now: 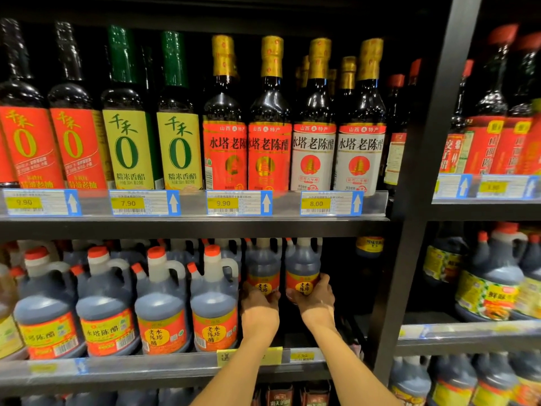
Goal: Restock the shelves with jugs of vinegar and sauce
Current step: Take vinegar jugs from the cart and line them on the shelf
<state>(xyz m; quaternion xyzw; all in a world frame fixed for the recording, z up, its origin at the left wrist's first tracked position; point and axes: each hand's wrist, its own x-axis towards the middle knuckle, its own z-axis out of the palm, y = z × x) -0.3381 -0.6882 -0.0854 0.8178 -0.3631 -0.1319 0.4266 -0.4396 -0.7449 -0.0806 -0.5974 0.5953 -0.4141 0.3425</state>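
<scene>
Two dark vinegar jugs with red and yellow labels stand deep in the middle shelf. My left hand (259, 306) grips the base of the left jug (263, 266). My right hand (314, 298) grips the base of the right jug (303, 265). Both arms reach in over the shelf's front rail (175, 367). Both jugs are upright, side by side, further back than the front row. Their caps are hidden behind the shelf above.
A front row of like jugs (215, 300) with red caps fills the shelf to the left. Tall vinegar bottles (269, 136) line the upper shelf over price tags (238, 203). A black upright post (409, 230) separates the right bay, which holds more jugs (491, 276).
</scene>
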